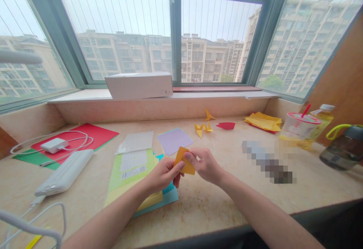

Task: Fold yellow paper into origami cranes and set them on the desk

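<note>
1. One small yellow paper [188, 168], held up above a stone-patterned counter [227, 211] between left hand [167, 171] and right hand [207, 165], both thumbs pressed on its face.
2. Close together, near the middle of the counter: both hands, clamped on the same paper, left at its lower left, right at its upper right.
3. Beneath and beside the left forearm, a green packet [119, 173] with printed labels, pale yellow sheets [155, 200] and blue sheets [171, 197]; just beyond, a lavender sheet [175, 141].
4. Ahead of the hands, three folded yellow shapes [199, 130] grouped near a pointed red paper [226, 126].
5. Off to the right, a pile of yellow papers [263, 120], a pixelated object [266, 162] too blurred to identify, a clear cup [292, 128] with a red straw [305, 110], a white-capped bottle [324, 117] just behind and a dark bottle [340, 150] with a bright strap [336, 129].
6. At far left, a white charger [54, 145] on a red sheet [98, 132], with a white power bank [66, 173] nearby.
7. At the back, a white box [138, 85] on the window sill [215, 95]; past the glass, apartment buildings [201, 58].
</note>
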Tool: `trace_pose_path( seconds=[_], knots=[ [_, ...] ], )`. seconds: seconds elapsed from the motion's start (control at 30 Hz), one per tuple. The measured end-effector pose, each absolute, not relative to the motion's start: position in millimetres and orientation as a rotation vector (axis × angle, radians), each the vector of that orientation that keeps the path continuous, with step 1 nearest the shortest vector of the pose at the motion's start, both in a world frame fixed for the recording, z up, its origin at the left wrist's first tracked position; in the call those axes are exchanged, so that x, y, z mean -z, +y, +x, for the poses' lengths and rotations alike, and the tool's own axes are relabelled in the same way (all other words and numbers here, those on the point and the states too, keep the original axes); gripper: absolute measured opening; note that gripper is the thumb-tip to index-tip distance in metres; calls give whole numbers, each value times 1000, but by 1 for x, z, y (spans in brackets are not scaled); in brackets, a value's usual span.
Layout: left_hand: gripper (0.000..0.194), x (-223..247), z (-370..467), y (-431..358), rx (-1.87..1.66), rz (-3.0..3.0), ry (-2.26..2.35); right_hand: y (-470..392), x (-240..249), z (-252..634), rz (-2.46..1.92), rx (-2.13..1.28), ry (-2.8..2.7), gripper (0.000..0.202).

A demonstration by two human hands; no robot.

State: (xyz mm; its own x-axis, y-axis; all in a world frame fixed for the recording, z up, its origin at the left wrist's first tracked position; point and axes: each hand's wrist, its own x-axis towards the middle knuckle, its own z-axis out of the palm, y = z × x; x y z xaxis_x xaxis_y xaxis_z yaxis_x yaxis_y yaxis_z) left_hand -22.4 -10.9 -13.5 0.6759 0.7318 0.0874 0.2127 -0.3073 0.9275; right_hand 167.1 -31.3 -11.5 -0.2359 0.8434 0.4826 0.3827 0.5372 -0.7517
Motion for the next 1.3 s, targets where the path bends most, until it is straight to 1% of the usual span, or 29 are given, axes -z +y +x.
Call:
trace_pose_path(
  seconds=[0.23, 0.37, 0.47, 0.8, 1.07, 1.3],
  knots=[
    [57, 3, -21, -11, -820, 1846, 824, -31, 6, 167, -1050, -702, -1649, 47],
    [61, 1, -22, -11, -821, 1907, 877, -32, 5, 168, -965, -881, -1650, 51],
    [60, 2, -23, -10, -801, 1916, 866, -33, 6, 168, -897, -968, -1724, 51],
    [56, 2, -23, -13, -823, 1905, 765, -32, 8, 167, -979, -865, -1804, 48],
    [57, 5, -20, -10, -868, 1948, 892, -27, 16, 167, -992, -902, -1768, 51],
    [52, 3, -20, -9, -978, 1846, 908, -29, 12, 168, -998, -905, -1789, 53]
  ],
)
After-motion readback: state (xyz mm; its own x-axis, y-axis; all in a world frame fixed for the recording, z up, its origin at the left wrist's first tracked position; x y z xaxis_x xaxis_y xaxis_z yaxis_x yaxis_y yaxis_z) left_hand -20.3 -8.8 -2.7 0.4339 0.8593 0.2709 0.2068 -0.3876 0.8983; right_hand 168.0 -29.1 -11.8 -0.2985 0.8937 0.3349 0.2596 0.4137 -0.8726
